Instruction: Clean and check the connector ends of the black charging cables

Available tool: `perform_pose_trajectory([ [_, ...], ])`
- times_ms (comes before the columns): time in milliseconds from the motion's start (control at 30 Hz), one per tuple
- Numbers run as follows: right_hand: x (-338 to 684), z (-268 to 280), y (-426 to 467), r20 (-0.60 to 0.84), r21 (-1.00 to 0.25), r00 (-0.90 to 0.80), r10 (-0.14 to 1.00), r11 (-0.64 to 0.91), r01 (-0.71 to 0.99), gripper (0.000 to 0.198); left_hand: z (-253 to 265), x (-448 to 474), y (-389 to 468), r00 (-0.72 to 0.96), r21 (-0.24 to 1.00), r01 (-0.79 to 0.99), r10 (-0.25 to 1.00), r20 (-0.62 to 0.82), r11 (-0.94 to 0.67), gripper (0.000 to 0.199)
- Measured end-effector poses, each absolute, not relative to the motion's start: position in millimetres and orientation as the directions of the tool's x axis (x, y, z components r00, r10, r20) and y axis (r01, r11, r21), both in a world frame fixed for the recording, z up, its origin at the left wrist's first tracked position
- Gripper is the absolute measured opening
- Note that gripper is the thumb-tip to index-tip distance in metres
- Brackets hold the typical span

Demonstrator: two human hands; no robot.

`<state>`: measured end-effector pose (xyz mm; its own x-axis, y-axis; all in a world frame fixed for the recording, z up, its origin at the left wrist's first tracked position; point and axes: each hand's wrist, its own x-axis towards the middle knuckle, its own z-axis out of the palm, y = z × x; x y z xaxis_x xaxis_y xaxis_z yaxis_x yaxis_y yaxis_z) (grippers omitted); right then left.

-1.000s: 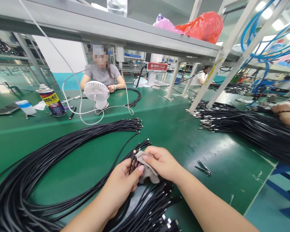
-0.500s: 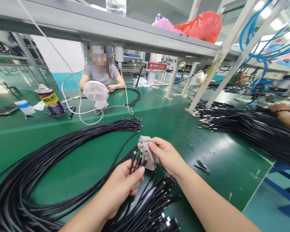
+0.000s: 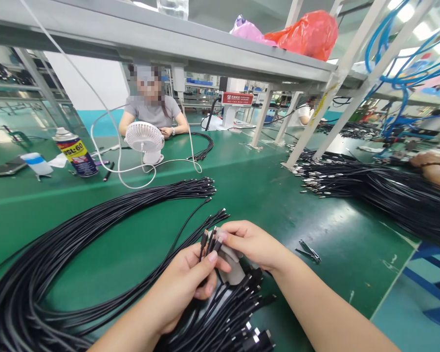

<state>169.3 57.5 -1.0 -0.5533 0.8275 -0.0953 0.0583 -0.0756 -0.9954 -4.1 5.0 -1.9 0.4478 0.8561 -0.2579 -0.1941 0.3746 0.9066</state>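
Lower centre: your left hand (image 3: 194, 271) grips cable ends (image 3: 204, 239), right hand (image 3: 250, 243) pinches grey cloth (image 3: 234, 270); likely mid-wipe, next stroke wants ends fanned.

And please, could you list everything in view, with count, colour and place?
work table: one, green, centre
held cables: several, black, in left hand
other cables: uncountable, black, along the table
cloth: one, grey, in right hand
nail clipper: one, silver, right of the hands
spray can: one, blue and yellow, left
fan: one, white, far side of table
shelf: one, grey, overhead
plastic bags: two, red and pink, on shelf
hoses: several, blue, upper right
sign: one, red, background
stool: one, blue, lower right
co-worker: one, grey top, across table
other people: at least two, one in white, farther right
left hand: one, bare, centre
right hand: one, bare, centre
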Motion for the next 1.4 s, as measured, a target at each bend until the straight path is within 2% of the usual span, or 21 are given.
perform_pose_trajectory([
  [167, 173.5, -1.3, 58.2, -0.119, -0.991, -0.57, 0.813, -0.129, 0.024, 0.049, 2.2, -4.0, 3.7, 0.45, 0.9, -0.209, 0.855, -0.258, 0.382, 0.04],
  [333, 176.2, -4.5, 60.2, -0.071, -0.994, -0.612, 0.788, -0.108, -0.023, 0.04, -3.9, -2.1, 6.5, 0.323, 0.921, -0.191, 0.908, -0.268, 0.339, 0.038],
  [567, 172.9, -5.0, 59.0, -0.099, -0.995, -0.545, 0.832, -0.082, 0.056, 0.047, -10.9, -0.5, 10.7, 0.223, 0.916, -0.206, 0.928, -0.298, 0.344, 0.041],
  [800, 170.3, -6.9, 57.6, -0.07, -0.997, -0.569, 0.82, -0.065, 0.028, 0.039, -11.9, -0.9, 9.6, 0.271, 0.921, -0.195, 0.921, -0.28, 0.337, 0.035],
  [967, 171.6, -3.1, 59.1, -0.058, -0.998, -0.586, 0.808, -0.048, 0.034, 0.042, -13.7, -1.3, 9.7, 0.256, 0.926, -0.194, 0.928, -0.27, 0.323, 0.036],
  [1267, 174.1, -7.2, 59.5, -0.077, -0.995, -0.611, 0.788, -0.024, 0.094, 0.039, -14.1, -0.4, 8.6, 0.272, 0.933, -0.158, 0.922, -0.275, 0.324, 0.036],
  [1400, 176.5, -6.5, 61.7, -0.063, -0.992, -0.563, 0.824, 0.011, 0.126, 0.04, -12.9, -0.6, 9.9, 0.237, 0.935, -0.161, 0.932, -0.274, 0.316, 0.039],
])
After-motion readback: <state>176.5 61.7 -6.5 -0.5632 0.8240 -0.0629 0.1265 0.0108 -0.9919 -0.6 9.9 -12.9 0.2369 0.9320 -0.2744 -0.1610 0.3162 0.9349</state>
